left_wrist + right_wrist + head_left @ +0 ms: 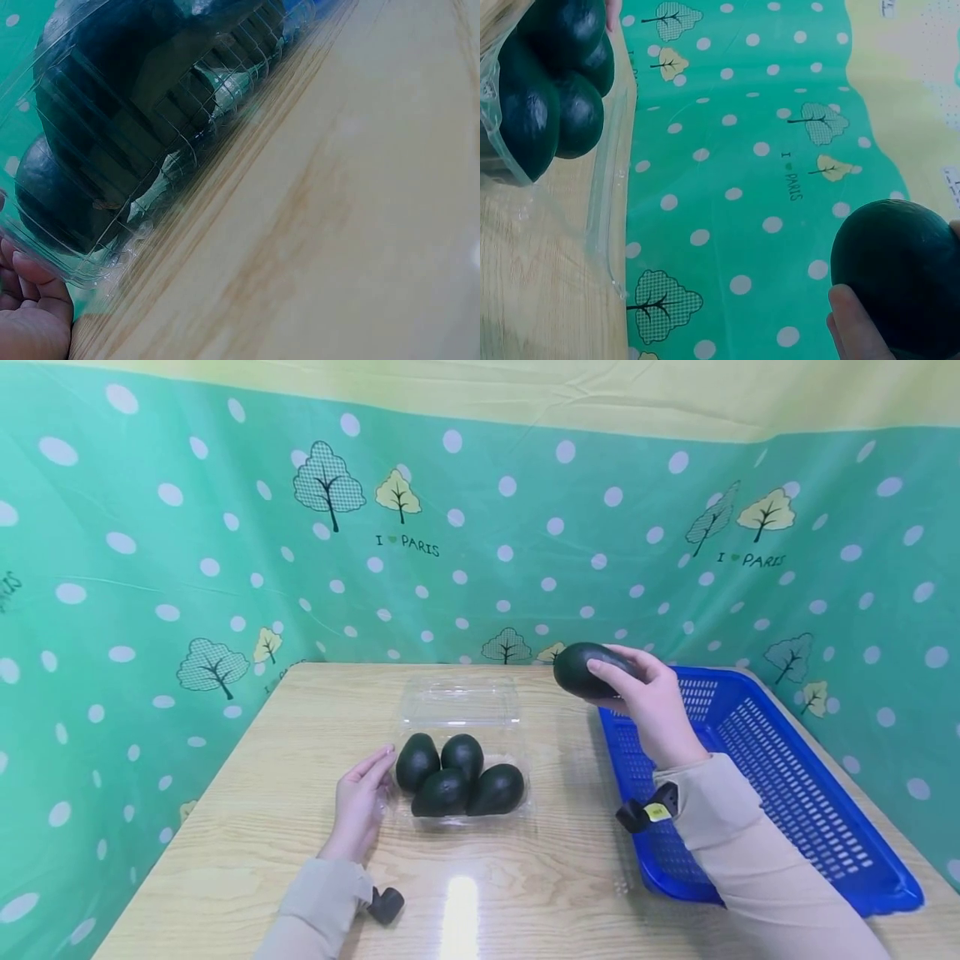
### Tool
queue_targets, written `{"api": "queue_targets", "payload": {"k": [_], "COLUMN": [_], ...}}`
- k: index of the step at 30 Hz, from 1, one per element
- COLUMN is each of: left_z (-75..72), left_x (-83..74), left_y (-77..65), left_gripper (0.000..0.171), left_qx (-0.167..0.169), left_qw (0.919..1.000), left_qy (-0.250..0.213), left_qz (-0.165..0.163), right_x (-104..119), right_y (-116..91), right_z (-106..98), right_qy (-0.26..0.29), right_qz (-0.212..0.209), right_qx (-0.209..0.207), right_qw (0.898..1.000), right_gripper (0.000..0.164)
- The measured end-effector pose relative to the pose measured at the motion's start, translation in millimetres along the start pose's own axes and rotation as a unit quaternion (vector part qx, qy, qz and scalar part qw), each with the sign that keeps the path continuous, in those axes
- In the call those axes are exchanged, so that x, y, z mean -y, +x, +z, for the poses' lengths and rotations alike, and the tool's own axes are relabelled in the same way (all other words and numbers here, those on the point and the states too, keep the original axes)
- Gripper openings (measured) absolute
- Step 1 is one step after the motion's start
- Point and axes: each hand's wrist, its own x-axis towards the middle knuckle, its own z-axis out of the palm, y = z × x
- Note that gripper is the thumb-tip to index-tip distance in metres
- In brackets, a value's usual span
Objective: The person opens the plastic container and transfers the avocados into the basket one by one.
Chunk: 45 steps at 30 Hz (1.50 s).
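A dark green avocado is held up by my right hand, thumb on the near side and fingers round the back. It hangs above the table, by the far left corner of the blue basket. My left hand holds the left edge of a clear plastic clamshell box, its fingertips at the rim. Several avocados are bunched inside the box, whose lid lies folded back behind them. The left wrist view shows curled fingers at the box's corner and dark avocados through its ribbed wall.
The blue perforated basket stands along the table's right side, with my right forearm across it. A green dotted curtain encloses the back and sides of the wooden table. A wrist camera is strapped on each arm.
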Motion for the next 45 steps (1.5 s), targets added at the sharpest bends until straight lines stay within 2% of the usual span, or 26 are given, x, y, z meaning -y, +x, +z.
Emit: {"api": "queue_targets", "payload": {"k": [10, 18, 32, 36, 43, 45], "left_z": [0.7, 0.8, -1.1, -0.6, 0.5, 0.5], "left_x": [-1.2, -0.5, 0.9, 0.7, 1.2, 1.0], "left_y": [0.2, 1.2, 0.5, 0.3, 0.5, 0.5], "left_gripper": [0.042, 0.035, 0.028, 0.028, 0.036, 0.036], "left_qx": [0.005, -0.003, -0.008, -0.008, -0.008, -0.008], "left_qw": [1.0000, 0.9999, 0.9999, 0.9999, 0.9999, 0.9998], "left_qy": [0.000, 0.011, 0.003, 0.002, 0.007, 0.010], "left_qz": [0.001, 0.013, 0.008, 0.007, 0.013, 0.012], "right_x": [-3, -6, -11, -13, -16, -17], "right_y": [7, 10, 14, 15, 17, 17], "right_z": [-10, -17, -32, -37, -45, -47], "right_qy": [0.016, 0.034, 0.071, 0.082, 0.082, 0.089], "right_qz": [0.018, 0.026, 0.056, 0.068, 0.084, 0.085], "right_qx": [0.001, 0.001, -0.006, -0.009, 0.001, 0.000], "right_qw": [1.000, 0.999, 0.996, 0.994, 0.993, 0.992], "right_gripper": [0.056, 0.053, 0.055, 0.057, 0.072, 0.070]}}
